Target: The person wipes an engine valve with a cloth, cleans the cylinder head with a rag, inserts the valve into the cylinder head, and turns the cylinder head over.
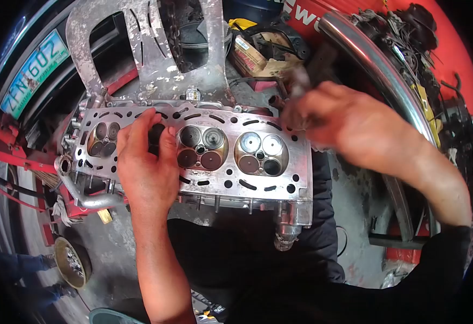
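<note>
An engine cylinder head (236, 186) lies with its chamber side up in front of me. Round valve faces show in its chambers; two valves (262, 142) in the rightmost chamber look brighter than the rest. My left hand (149, 162) rests on the head over the second chamber from the left, thumb and index finger apart, partly covering that chamber. Above the head's right end, my right hand (355, 121) is smeared by motion. Its fingers are curled round a greyish-brown blurred thing (301, 86) whose kind I cannot make out.
A worn grey plastic chair (90, 43) stands behind the head. A torn cardboard box (250, 59) sits at the back, near a chrome tube (377, 59). On the floor at lower left is a round basin (58, 259) with small parts; another person's legs (25, 263) are beside it.
</note>
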### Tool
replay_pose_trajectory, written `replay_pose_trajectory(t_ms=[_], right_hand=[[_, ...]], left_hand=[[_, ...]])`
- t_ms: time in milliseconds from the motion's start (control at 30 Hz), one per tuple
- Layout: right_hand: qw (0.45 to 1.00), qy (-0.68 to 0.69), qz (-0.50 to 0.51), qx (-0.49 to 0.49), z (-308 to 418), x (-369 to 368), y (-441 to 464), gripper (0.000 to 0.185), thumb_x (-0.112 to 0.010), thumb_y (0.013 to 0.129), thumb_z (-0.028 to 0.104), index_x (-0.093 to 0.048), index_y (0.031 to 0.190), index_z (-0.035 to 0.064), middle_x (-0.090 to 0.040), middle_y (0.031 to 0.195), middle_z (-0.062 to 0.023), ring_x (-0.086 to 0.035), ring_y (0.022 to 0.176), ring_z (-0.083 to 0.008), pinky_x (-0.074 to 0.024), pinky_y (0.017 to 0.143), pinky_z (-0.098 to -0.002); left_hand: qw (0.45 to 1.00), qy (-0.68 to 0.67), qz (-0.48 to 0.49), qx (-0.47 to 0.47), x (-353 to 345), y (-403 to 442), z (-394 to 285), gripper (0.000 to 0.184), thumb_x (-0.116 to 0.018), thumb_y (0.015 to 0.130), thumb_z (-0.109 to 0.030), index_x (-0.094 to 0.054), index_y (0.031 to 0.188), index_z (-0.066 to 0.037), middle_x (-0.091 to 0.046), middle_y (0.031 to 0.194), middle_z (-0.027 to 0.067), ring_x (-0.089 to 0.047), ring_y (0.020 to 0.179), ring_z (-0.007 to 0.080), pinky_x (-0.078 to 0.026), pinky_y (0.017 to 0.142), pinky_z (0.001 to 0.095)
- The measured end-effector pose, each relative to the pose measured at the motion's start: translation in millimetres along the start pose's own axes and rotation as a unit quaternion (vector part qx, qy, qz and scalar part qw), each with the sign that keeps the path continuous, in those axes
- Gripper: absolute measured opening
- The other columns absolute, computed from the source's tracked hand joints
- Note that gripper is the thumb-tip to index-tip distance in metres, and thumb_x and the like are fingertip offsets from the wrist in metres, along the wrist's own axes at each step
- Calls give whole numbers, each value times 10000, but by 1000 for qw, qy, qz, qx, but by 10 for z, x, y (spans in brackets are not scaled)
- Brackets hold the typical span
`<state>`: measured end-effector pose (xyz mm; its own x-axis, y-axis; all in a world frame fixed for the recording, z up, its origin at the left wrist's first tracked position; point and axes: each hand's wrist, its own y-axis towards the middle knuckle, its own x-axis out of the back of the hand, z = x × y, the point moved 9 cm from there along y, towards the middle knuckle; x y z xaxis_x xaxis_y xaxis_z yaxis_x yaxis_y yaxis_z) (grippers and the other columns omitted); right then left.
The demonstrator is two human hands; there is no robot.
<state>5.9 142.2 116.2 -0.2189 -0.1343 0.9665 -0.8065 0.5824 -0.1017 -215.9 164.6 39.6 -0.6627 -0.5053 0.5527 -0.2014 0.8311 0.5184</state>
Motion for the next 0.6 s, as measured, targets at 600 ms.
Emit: replay_pose_trajectory(t_ms=[600], right_hand=[[31, 791, -454, -409, 152, -2688, -2387, 457, -404, 903, 277, -566, 1209, -22, -621, 1180, -198, -652, 927, -327, -584, 679, -425]], left_hand=[[992, 109, 21, -57, -103, -8, -184, 388, -716, 828, -44, -611, 1200, -14, -654, 1059, 122, -587, 1014, 277, -467, 907, 364]])
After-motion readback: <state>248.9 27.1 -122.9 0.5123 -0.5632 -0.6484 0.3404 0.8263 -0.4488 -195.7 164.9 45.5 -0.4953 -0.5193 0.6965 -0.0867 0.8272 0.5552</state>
